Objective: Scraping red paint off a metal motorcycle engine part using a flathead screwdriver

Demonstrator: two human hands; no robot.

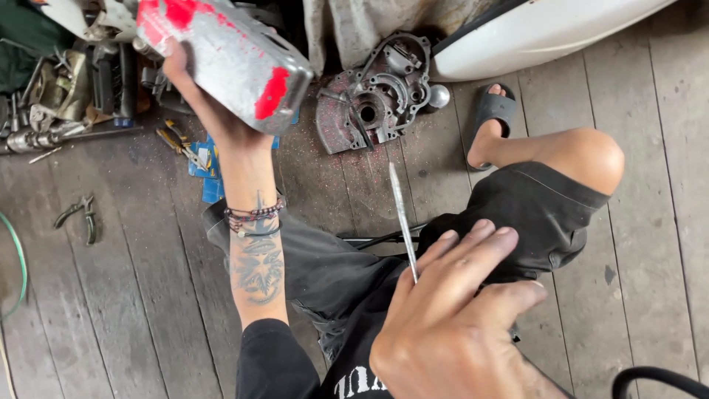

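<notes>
The left hand (203, 100) grips a boxy grey metal casing with flaking red paint (229, 52), fingers wrapped round its underside and hidden behind it, holding it tilted above the wooden plank floor (133, 295). The right hand (450, 310) pinches a thin flat metal file (402, 218) between thumb and fingers, its tip pointing away from the fingertips toward a round grey engine cover (373, 96) lying on the boards beyond.

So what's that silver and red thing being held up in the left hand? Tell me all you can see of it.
The metal casing looks like a boxy, rounded-cornered metal part, dull silver-grey where paint seems worn away, with bright red patches left on its top end and one lower corner. It is raised above the wooden floor, tilted, its top cut off by the picture's edge. The left hand grips it from underneath; nothing else touches it.
</notes>
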